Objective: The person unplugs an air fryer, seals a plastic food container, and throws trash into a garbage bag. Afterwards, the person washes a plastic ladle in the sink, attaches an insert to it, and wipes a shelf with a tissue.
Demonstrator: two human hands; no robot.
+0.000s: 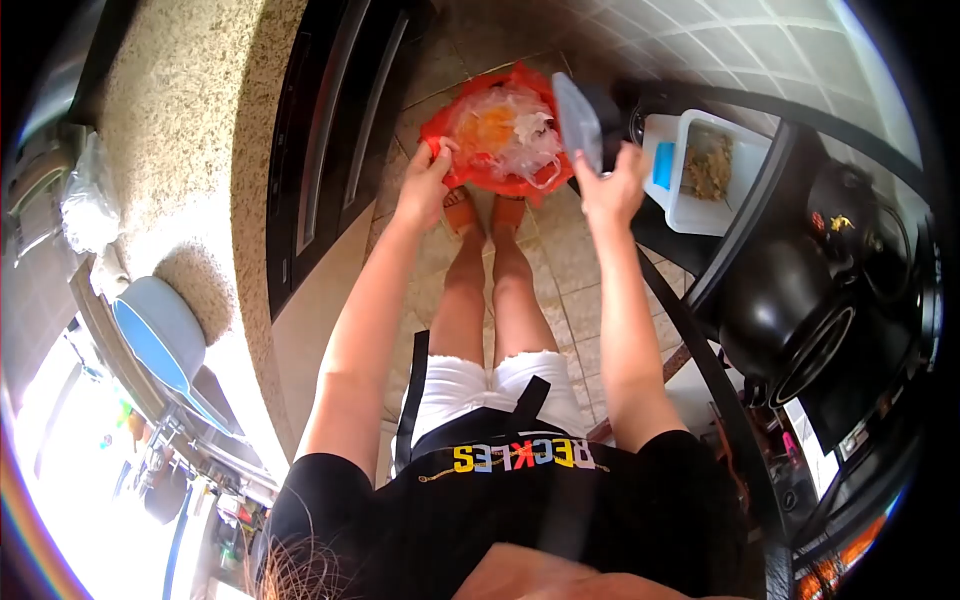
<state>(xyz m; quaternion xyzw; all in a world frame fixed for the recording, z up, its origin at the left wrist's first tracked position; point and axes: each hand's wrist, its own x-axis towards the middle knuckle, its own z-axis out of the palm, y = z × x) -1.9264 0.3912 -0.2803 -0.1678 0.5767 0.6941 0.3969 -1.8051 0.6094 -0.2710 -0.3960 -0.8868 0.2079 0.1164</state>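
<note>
A red plastic bag (pixel 500 135) lies spread out ahead of my feet, with crumpled clear plastic and something orange inside it. At its left edge my left hand (pixel 428 185) pinches the red plastic. My right hand (pixel 612 190) is to the right of the bag, its fingers closed on the lower end of a translucent flat lid (pixel 578 118) tilted on edge. The lid stands beside the bag's right rim. Further right, a white plastic container (pixel 685 215) holds something brown and a blue item (pixel 663 165).
A black rack (pixel 735 225) on the right carries a dark pot (pixel 785 310). On the left, a speckled countertop (pixel 190 150) holds a blue pan (pixel 160 320) and a clear plastic bag (pixel 92 195). Dark cabinet fronts (pixel 330 130) stand below the counter.
</note>
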